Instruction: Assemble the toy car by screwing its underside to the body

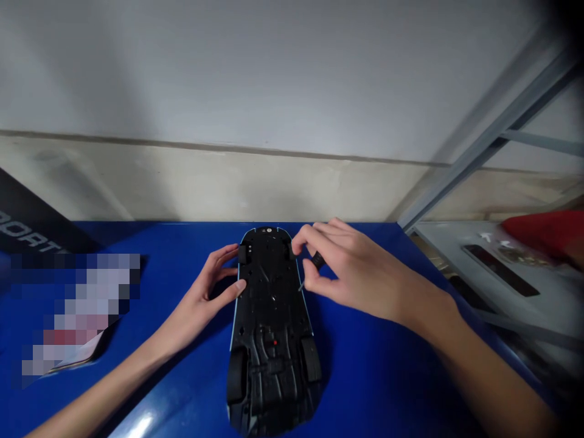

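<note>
A toy car [274, 292] lies upside down on the blue table, its black underside and wheels facing up. A thin light-blue edge of the body shows along its sides. My left hand [214, 283] holds the car's left side, the thumb on the underside and the fingers by the far left wheel. At the car's right side, my right hand [342, 261] is closed with bent fingers around a small screwdriver [318, 260]. Its black ridged grip shows between finger and thumb, and a thin shaft points down-left beside the car's edge.
The blue table [182, 389] meets a wall at the back. To the left lie a blurred-out flat item [82, 322] and a dark box [31, 225] with lettering. At the right, a grey metal frame [483, 146] stands by a shelf [502, 304] holding a dark flat strip [499, 269] and a red item [547, 234].
</note>
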Action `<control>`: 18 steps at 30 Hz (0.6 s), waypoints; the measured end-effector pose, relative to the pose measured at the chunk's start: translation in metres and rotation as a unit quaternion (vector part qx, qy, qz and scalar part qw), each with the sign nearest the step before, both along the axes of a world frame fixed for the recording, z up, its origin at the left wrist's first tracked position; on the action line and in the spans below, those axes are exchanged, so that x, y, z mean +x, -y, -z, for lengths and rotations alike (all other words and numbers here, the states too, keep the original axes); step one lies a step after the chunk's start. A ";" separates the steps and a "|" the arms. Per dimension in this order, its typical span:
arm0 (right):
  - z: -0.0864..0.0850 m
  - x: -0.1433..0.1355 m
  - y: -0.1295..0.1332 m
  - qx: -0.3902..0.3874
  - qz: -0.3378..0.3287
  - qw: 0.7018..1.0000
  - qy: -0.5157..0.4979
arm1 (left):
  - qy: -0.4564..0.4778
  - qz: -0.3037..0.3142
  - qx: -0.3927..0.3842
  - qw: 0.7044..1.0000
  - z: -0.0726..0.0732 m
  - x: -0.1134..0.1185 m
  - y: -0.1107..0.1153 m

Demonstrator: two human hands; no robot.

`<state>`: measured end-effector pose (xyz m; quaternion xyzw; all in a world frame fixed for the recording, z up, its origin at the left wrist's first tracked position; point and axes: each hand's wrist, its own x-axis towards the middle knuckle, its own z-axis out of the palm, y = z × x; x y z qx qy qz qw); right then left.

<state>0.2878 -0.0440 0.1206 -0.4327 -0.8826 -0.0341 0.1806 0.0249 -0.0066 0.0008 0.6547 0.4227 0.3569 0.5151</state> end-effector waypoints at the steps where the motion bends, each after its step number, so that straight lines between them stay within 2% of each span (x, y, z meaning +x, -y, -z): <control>1: 0.000 0.000 0.000 0.002 0.006 1.000 -0.005 | 0.000 0.000 0.000 1.000 0.000 0.000 0.000; 4: 0.001 -0.002 0.001 0.017 0.054 0.998 0.008 | -0.003 0.001 0.002 1.000 -0.001 0.000 0.001; 9: 0.003 -0.003 -0.002 -0.002 0.008 1.000 -0.004 | -0.004 0.000 0.001 1.000 -0.002 0.001 0.000; 15: 0.001 -0.001 0.000 -0.029 -0.004 1.000 -0.008 | 0.007 0.003 0.001 1.000 0.000 0.002 -0.001; 18: -0.001 -0.001 0.002 -0.026 0.015 1.000 0.000 | 0.004 0.002 0.001 1.000 0.000 0.002 0.000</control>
